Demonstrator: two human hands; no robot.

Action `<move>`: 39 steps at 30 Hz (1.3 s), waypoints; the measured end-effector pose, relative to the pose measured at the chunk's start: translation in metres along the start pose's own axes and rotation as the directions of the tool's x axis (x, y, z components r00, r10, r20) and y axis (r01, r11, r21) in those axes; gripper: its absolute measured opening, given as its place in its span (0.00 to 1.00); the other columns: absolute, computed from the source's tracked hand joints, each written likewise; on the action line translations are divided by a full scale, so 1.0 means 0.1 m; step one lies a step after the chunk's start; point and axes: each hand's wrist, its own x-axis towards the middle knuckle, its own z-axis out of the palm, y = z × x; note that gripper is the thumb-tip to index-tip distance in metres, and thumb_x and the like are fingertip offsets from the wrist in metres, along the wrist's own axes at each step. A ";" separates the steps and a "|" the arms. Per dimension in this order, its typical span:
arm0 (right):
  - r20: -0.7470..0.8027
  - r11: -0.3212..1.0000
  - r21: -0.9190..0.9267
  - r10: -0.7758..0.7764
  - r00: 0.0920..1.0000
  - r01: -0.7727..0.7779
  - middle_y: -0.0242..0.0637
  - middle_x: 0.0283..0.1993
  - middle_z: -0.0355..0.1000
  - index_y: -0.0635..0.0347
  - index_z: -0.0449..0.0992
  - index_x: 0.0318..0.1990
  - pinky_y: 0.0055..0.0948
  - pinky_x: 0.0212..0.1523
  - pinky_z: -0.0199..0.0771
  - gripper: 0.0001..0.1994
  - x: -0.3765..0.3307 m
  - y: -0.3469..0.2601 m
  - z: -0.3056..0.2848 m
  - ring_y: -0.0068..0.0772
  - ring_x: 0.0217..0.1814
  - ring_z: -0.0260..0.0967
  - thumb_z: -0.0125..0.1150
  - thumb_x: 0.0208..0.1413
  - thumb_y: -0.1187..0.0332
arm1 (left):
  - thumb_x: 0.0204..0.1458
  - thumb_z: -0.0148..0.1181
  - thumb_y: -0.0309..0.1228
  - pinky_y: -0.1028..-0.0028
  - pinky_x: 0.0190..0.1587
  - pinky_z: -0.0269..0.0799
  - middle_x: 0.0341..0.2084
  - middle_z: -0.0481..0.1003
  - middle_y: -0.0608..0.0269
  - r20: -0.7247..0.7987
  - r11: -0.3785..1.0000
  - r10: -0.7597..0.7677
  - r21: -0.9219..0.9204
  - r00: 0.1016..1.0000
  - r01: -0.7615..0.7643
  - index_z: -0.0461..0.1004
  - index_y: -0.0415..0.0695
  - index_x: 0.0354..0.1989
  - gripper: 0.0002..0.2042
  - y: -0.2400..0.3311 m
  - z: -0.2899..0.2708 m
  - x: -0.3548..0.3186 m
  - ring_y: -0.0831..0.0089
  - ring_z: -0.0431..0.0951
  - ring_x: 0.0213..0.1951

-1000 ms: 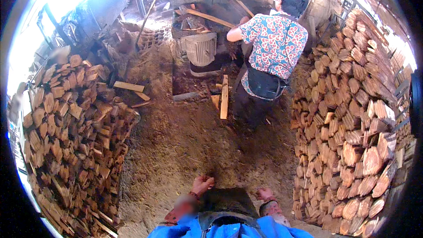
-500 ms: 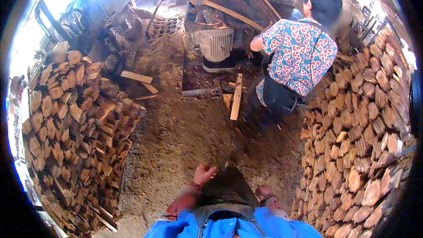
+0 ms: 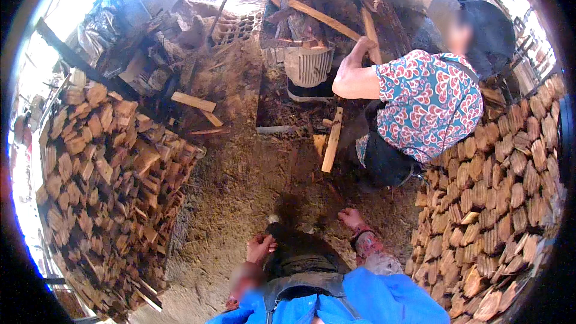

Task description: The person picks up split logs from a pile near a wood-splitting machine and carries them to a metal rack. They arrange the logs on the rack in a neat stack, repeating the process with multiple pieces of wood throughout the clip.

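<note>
Closer now than a second ago: the co-worker (image 3: 420, 108) in the patterned shirt, well ahead of the hands, looms larger, stacked firewood (image 3: 108, 168) flanking. Between both hands sits the dark bundle (image 3: 297, 252). Left hand (image 3: 261, 247) curled against its left edge; right hand (image 3: 353, 218) just right, fingers loosely bent — grip unclear.
</note>
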 end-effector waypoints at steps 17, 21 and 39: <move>-0.217 0.990 0.138 0.029 0.976 0.002 0.35 0.33 0.76 0.69 0.76 0.46 0.26 0.31 0.72 0.16 0.65 -1.86 0.17 0.24 0.32 0.72 0.61 0.54 0.66 | 0.55 0.61 0.37 0.72 0.30 0.76 0.28 0.78 0.56 0.160 0.926 0.321 0.155 0.933 -0.345 0.74 0.32 0.36 0.16 1.78 -0.51 2.15 0.70 0.79 0.30; -0.410 0.995 0.100 0.017 0.912 0.027 0.43 0.39 0.78 0.67 0.77 0.45 0.30 0.41 0.73 0.16 0.93 -3.05 -0.33 0.33 0.38 0.75 0.62 0.53 0.65 | 0.56 0.61 0.38 0.72 0.32 0.77 0.30 0.78 0.56 0.246 0.893 0.392 0.132 0.887 -0.431 0.74 0.34 0.38 0.16 2.25 -0.52 2.70 0.70 0.79 0.30; -0.404 0.686 -0.726 -0.472 0.783 0.039 0.54 0.65 0.54 0.62 0.51 0.67 0.45 0.64 0.58 0.51 3.96 -5.12 -3.74 0.57 0.66 0.54 0.73 0.37 0.51 | 0.57 0.58 0.31 0.75 0.24 0.73 0.28 0.79 0.50 0.070 0.998 0.044 0.046 0.997 -0.047 0.73 0.32 0.34 0.11 3.32 0.57 3.77 0.70 0.78 0.27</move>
